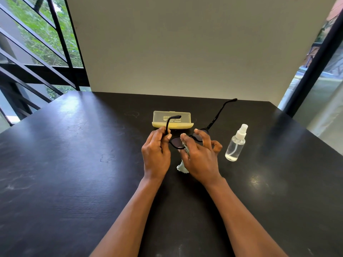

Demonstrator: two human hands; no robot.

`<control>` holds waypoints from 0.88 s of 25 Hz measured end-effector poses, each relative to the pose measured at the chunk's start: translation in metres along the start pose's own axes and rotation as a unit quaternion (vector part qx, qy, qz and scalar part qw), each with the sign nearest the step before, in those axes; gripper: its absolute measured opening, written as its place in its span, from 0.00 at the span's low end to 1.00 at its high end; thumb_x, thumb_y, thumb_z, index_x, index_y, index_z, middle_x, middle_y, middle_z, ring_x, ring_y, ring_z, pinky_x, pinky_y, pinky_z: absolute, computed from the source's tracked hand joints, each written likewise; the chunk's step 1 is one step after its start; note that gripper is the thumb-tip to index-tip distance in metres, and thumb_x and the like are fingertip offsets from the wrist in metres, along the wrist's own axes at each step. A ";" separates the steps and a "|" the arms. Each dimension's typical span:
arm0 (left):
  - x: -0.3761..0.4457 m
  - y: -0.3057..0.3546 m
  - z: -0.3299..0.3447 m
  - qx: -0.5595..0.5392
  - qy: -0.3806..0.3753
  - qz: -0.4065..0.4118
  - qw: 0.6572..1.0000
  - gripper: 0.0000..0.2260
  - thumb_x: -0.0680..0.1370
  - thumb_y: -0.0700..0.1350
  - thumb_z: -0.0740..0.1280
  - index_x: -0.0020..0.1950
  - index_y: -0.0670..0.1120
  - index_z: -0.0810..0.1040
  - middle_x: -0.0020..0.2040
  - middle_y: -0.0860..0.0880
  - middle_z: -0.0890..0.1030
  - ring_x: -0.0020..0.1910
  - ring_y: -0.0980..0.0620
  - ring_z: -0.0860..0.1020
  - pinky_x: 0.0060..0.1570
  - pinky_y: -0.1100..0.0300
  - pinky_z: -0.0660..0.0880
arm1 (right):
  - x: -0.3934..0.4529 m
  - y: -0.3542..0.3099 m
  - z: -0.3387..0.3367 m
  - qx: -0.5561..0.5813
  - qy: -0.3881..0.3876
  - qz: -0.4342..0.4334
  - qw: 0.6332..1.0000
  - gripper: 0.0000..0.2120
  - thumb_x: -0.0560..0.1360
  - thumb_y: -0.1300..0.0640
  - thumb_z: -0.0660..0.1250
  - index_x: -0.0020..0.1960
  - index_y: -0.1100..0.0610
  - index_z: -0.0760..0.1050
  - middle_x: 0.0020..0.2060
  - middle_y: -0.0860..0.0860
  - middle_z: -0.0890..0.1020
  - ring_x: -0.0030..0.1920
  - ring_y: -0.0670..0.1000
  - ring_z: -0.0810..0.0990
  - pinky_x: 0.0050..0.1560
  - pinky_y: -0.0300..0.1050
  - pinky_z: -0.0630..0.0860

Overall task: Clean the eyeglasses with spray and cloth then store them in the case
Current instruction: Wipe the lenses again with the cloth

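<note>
Black-framed eyeglasses (216, 117) are held above the dark table (74, 164) with both temples unfolded and pointing away from me. My left hand (156, 154) grips the frame at its left hinge. My right hand (198, 156) pinches a pale grey-green cloth (182, 168) against the left lens, thumb on one side and fingers on the other; the cloth's tail hangs below my palm. A pale yellow eyeglass case (172, 120) lies closed just beyond my hands. A clear spray bottle (235, 145) with a white nozzle stands upright to the right of my right hand.
A beige wall rises behind the table's far edge. A black window grille stands at the left, and a dark door frame with glass at the right. Faint smudges mark the tabletop at the left.
</note>
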State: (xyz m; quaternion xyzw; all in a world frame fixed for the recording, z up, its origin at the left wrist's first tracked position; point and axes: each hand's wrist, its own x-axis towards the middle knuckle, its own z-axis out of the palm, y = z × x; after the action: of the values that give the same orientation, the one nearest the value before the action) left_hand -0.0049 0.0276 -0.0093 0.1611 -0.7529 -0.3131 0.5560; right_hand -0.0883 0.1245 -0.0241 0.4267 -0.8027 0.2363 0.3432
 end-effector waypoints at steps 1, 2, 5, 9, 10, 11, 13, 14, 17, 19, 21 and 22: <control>0.000 0.000 0.000 -0.001 -0.002 -0.001 1.000 0.08 0.74 0.31 0.65 0.53 0.34 0.78 0.46 0.40 0.81 0.44 0.51 0.79 0.47 0.72 0.72 | 0.000 -0.001 0.002 0.013 -0.022 0.012 1.000 0.22 0.66 0.55 0.74 0.59 0.56 0.76 0.42 0.48 0.85 0.64 0.49 0.63 0.49 0.49 0.55; 0.000 0.000 0.000 -0.002 -0.004 -0.004 1.000 0.08 0.74 0.31 0.65 0.53 0.34 0.78 0.46 0.39 0.81 0.44 0.50 0.79 0.47 0.70 0.73 | 0.001 -0.002 0.003 0.026 -0.045 0.020 0.998 0.23 0.68 0.56 0.72 0.62 0.56 0.74 0.45 0.48 0.85 0.66 0.50 0.62 0.49 0.49 0.54; -0.001 0.002 0.001 0.001 -0.004 -0.002 1.000 0.08 0.74 0.31 0.65 0.53 0.34 0.78 0.47 0.39 0.81 0.45 0.51 0.78 0.48 0.67 0.73 | 0.001 0.000 0.008 0.083 -0.088 0.027 0.992 0.22 0.73 0.59 0.65 0.66 0.53 0.69 0.52 0.48 0.84 0.70 0.52 0.61 0.51 0.50 0.53; 0.001 0.003 0.000 0.000 0.011 -0.010 1.000 0.08 0.74 0.32 0.66 0.53 0.34 0.78 0.47 0.39 0.81 0.46 0.52 0.78 0.49 0.69 0.73 | 0.004 -0.004 0.002 0.122 -0.042 -0.029 0.991 0.18 0.69 0.63 0.68 0.59 0.55 0.76 0.46 0.50 0.85 0.60 0.50 0.70 0.47 0.53 0.61; 0.001 0.003 0.000 0.001 0.016 -0.013 1.000 0.08 0.74 0.32 0.66 0.52 0.34 0.78 0.47 0.39 0.81 0.46 0.52 0.78 0.49 0.72 0.72 | 0.004 -0.004 0.000 0.127 -0.023 -0.046 0.991 0.17 0.68 0.63 0.68 0.56 0.56 0.77 0.43 0.51 0.85 0.55 0.50 0.72 0.44 0.53 0.65; 0.002 0.003 -0.001 0.003 0.019 -0.015 1.000 0.08 0.74 0.32 0.65 0.52 0.35 0.78 0.47 0.40 0.81 0.46 0.53 0.78 0.48 0.73 0.71 | 0.004 -0.003 -0.002 0.131 -0.014 -0.069 0.989 0.16 0.67 0.63 0.68 0.55 0.57 0.78 0.40 0.51 0.85 0.51 0.51 0.74 0.42 0.54 0.70; 0.004 0.002 -0.002 0.005 0.022 -0.016 1.000 0.07 0.75 0.33 0.65 0.52 0.35 0.78 0.47 0.40 0.81 0.45 0.52 0.78 0.47 0.75 0.71 | 0.003 0.003 -0.007 0.146 -0.022 -0.111 0.983 0.16 0.66 0.67 0.71 0.54 0.61 0.78 0.37 0.54 0.84 0.45 0.55 0.79 0.39 0.55 0.78; 0.004 0.002 -0.003 0.005 0.024 -0.014 1.000 0.07 0.75 0.33 0.65 0.52 0.35 0.78 0.46 0.40 0.81 0.44 0.52 0.77 0.46 0.76 0.70 | 0.003 0.005 -0.010 0.162 -0.029 -0.104 0.981 0.17 0.67 0.69 0.71 0.55 0.62 0.78 0.38 0.55 0.84 0.44 0.56 0.80 0.38 0.54 0.79; 0.006 0.000 -0.005 0.000 0.031 -0.015 0.999 0.08 0.75 0.33 0.65 0.52 0.35 0.79 0.46 0.40 0.82 0.44 0.52 0.78 0.46 0.76 0.71 | 0.007 0.014 -0.021 0.233 0.009 0.027 0.972 0.17 0.70 0.69 0.70 0.57 0.60 0.78 0.46 0.57 0.83 0.47 0.51 0.80 0.49 0.42 0.78; 0.006 -0.001 -0.006 -0.002 0.032 -0.013 0.999 0.08 0.75 0.34 0.66 0.53 0.35 0.79 0.46 0.40 0.82 0.44 0.51 0.79 0.47 0.74 0.71 | 0.013 0.022 -0.027 0.230 0.081 0.085 0.966 0.15 0.70 0.69 0.70 0.55 0.62 0.78 0.47 0.58 0.83 0.47 0.50 0.80 0.52 0.34 0.72; 0.005 0.000 -0.006 -0.004 0.031 -0.009 0.999 0.08 0.75 0.34 0.65 0.53 0.34 0.79 0.46 0.40 0.82 0.45 0.51 0.79 0.47 0.72 0.72 | 0.020 0.029 -0.031 0.190 0.134 0.091 0.968 0.10 0.68 0.70 0.71 0.49 0.65 0.80 0.45 0.60 0.82 0.45 0.52 0.79 0.52 0.32 0.70; 0.004 0.000 -0.006 -0.005 0.030 -0.006 1.000 0.09 0.75 0.34 0.66 0.53 0.34 0.78 0.47 0.40 0.82 0.45 0.51 0.79 0.48 0.71 0.73 | 0.022 0.031 -0.031 0.172 0.143 0.091 0.970 0.08 0.68 0.71 0.71 0.46 0.66 0.81 0.43 0.61 0.81 0.43 0.52 0.79 0.51 0.32 0.69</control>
State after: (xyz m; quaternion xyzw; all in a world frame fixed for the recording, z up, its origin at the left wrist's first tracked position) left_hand -0.0010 0.0239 -0.0049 0.1722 -0.7331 -0.3153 0.5776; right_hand -0.1124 0.1502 0.0105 0.3665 -0.7281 0.4594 0.3527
